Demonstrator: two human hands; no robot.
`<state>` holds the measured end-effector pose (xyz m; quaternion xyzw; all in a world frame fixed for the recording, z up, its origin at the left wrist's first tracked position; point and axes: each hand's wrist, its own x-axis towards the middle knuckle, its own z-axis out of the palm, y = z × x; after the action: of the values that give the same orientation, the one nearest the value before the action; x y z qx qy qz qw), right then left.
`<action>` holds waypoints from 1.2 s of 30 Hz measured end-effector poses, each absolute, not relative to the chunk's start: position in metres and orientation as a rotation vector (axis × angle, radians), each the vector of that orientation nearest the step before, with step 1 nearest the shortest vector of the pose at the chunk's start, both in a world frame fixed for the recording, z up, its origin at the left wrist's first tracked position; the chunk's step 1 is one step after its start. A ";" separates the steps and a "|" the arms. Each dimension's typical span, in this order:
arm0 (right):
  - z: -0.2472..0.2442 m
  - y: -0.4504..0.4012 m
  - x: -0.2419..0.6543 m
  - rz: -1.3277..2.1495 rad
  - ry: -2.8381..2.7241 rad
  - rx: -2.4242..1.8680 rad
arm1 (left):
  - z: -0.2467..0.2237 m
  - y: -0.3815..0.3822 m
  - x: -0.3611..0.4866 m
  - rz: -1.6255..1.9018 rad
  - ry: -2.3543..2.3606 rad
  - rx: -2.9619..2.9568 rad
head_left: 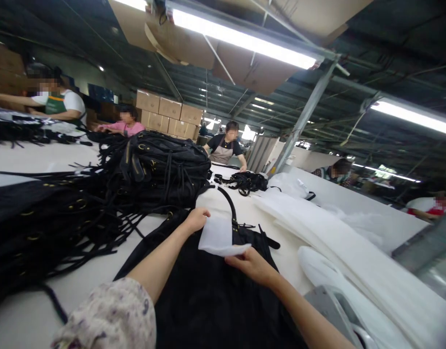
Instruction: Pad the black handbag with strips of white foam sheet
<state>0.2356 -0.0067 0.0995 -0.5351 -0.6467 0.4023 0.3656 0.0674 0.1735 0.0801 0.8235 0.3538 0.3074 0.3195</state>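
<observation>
A small white sheet (216,235) is stretched between my two hands, above a black bag (215,295) that lies on the white table in front of me. My left hand (197,219) pinches the sheet's upper left corner, its fingers closed. At the lower right corner, my right hand (246,261) grips the sheet between thumb and fingers. Beyond the sheet, a black handle (228,201) with brass-coloured studs curves up from the bag.
Piled black bags (164,169) with straps cover the table's left side. White foam sheets (339,242) lie on the right, near a grey metal object (330,310). Several people work around the tables, one across from me (226,145). Cartons (168,114) are stacked behind.
</observation>
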 end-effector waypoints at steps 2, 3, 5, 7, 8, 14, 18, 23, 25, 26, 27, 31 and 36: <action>0.093 -0.033 0.231 0.953 -1.722 -1.376 | 0.092 0.140 0.048 0.692 0.848 2.270; 0.090 -0.045 0.228 0.894 -1.767 -1.385 | 0.097 0.120 0.037 0.632 0.790 2.322; 0.083 -0.065 0.222 0.750 -1.902 -1.429 | 0.103 0.074 0.013 0.508 0.663 2.411; 0.076 -0.083 0.213 0.599 -2.059 -1.509 | 0.104 0.028 -0.012 0.394 0.560 2.475; 0.074 -0.091 0.208 0.541 -2.121 -1.559 | 0.101 0.007 -0.023 0.348 0.526 2.493; 0.074 -0.134 0.191 0.334 -2.238 -1.822 | 0.075 -0.058 -0.062 0.206 0.553 2.758; 0.083 -0.164 0.204 0.449 -2.227 -1.918 | 0.074 -0.064 -0.061 0.170 0.644 2.818; 0.084 -0.186 0.214 0.399 -2.255 -1.980 | 0.084 -0.066 -0.052 0.111 0.733 2.745; 0.083 -0.187 0.214 0.355 -2.234 -2.006 | 0.084 -0.066 -0.051 0.114 0.740 2.725; 0.083 -0.187 0.214 0.339 -2.219 -2.032 | 0.084 -0.066 -0.052 0.114 0.737 2.717; 0.083 -0.186 0.213 0.321 -2.206 -2.060 | 0.083 -0.066 -0.052 0.113 0.731 2.709; 0.079 -0.183 0.212 0.244 -2.225 -2.115 | 0.077 -0.064 -0.056 0.098 0.707 2.687; 0.078 -0.177 0.221 0.256 -2.279 -1.994 | 0.079 -0.061 -0.056 0.092 0.710 2.671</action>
<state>0.2213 -0.1771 0.0780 -0.6552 -0.7491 0.0840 0.0513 -0.0557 -0.0615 0.0788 0.9489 0.2522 0.0326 0.1870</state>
